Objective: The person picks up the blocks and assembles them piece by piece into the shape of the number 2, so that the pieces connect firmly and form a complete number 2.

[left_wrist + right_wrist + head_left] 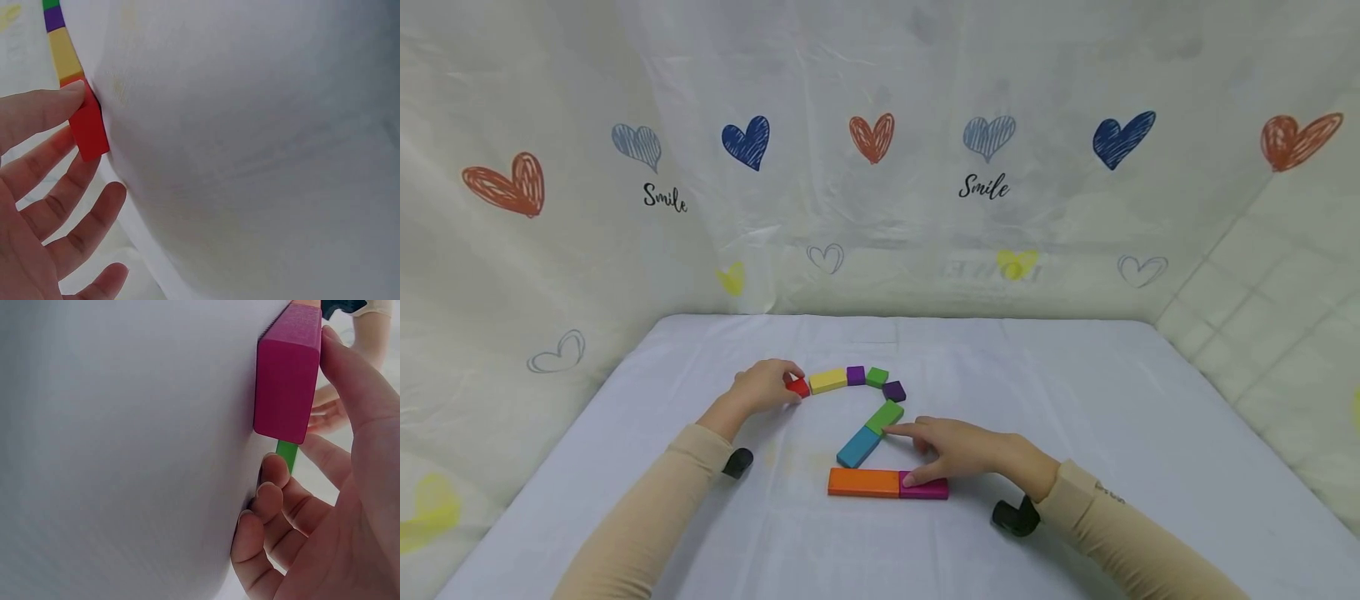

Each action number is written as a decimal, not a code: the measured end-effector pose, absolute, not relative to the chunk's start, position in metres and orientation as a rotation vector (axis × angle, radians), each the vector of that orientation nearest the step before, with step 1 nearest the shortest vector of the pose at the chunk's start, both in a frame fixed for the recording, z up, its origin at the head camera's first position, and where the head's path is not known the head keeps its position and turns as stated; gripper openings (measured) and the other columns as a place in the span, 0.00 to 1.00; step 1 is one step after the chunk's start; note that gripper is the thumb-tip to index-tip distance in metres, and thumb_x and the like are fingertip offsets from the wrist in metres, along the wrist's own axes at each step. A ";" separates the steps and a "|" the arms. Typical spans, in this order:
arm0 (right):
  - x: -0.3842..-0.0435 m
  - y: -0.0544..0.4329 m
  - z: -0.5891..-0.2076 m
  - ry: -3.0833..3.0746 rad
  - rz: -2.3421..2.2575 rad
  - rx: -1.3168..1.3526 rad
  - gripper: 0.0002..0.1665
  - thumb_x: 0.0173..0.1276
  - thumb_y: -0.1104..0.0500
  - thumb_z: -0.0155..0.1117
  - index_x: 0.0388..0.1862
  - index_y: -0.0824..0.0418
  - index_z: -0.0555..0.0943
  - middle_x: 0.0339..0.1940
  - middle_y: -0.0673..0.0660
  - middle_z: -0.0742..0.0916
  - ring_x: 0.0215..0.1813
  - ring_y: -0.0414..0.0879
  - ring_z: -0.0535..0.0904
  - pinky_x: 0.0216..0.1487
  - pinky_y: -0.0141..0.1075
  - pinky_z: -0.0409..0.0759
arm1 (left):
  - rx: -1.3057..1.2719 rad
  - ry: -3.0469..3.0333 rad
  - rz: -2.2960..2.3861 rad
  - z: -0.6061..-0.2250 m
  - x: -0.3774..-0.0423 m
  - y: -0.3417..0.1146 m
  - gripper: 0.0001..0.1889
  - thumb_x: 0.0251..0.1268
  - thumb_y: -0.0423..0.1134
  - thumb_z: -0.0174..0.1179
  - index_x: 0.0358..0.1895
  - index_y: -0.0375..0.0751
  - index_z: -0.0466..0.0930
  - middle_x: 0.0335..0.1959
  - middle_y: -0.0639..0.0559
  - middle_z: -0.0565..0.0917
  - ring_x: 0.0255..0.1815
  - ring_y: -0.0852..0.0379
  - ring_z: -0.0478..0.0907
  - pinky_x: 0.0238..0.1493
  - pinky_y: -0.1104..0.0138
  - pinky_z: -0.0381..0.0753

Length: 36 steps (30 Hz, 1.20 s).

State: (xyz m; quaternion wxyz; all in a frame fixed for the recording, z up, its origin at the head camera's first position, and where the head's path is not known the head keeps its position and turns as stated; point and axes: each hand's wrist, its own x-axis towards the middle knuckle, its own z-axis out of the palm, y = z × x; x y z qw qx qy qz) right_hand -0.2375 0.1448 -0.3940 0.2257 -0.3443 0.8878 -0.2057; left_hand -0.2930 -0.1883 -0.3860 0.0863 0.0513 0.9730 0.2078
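Note:
At the left end of a curved row, my left hand (pixel 762 387) pinches a small red block (pixel 90 128) between thumb and fingers. The red block lies beside a yellow block (pixel 828 381). Beyond it come a purple block (pixel 855 375), a small green block (pixel 877 377) and a dark purple block (pixel 893 390). A longer green block (pixel 886 413) and a blue block (pixel 858 447) slant down end to end. My right hand (pixel 962 447) touches the longer green block with its extended index finger, and its thumb rests on a magenta block (pixel 286 387). An orange block (pixel 863 482) adjoins the magenta one.
A white cloth covers the table (pixel 760 533). Behind it hangs a pale backdrop (pixel 880 208) printed with hearts and words. Black wrist-worn devices sit under the left cuff (pixel 700 446) and the right cuff (pixel 1067 492).

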 end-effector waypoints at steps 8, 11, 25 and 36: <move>-0.238 0.145 -0.394 2.452 -0.558 -0.944 0.44 0.66 0.42 0.74 0.79 0.45 0.68 0.40 0.45 0.76 0.43 0.40 0.73 0.41 0.35 0.75 | 0.160 2.902 0.625 -0.387 -0.295 -0.186 0.20 0.64 0.39 0.71 0.59 0.42 0.83 0.45 0.46 0.83 0.47 0.47 0.76 0.54 0.44 0.70; -0.237 0.145 -0.394 2.450 -0.560 -0.946 0.44 0.66 0.42 0.74 0.79 0.45 0.68 0.40 0.45 0.76 0.43 0.40 0.73 0.41 0.35 0.75 | 0.158 2.901 0.625 -0.387 -0.295 -0.186 0.21 0.64 0.39 0.72 0.59 0.42 0.83 0.45 0.46 0.82 0.47 0.47 0.76 0.54 0.44 0.71; -0.237 0.145 -0.395 2.458 -0.559 -0.945 0.44 0.66 0.42 0.74 0.78 0.45 0.69 0.40 0.45 0.76 0.43 0.40 0.73 0.41 0.35 0.75 | 0.162 2.898 0.628 -0.388 -0.295 -0.187 0.21 0.64 0.39 0.71 0.59 0.42 0.83 0.46 0.46 0.83 0.48 0.47 0.77 0.55 0.43 0.70; -0.237 0.145 -0.394 2.456 -0.557 -0.947 0.44 0.66 0.42 0.74 0.78 0.45 0.69 0.40 0.45 0.76 0.43 0.40 0.73 0.41 0.35 0.75 | 0.162 2.906 0.624 -0.388 -0.294 -0.186 0.22 0.63 0.40 0.72 0.60 0.42 0.83 0.46 0.46 0.83 0.48 0.47 0.77 0.55 0.43 0.71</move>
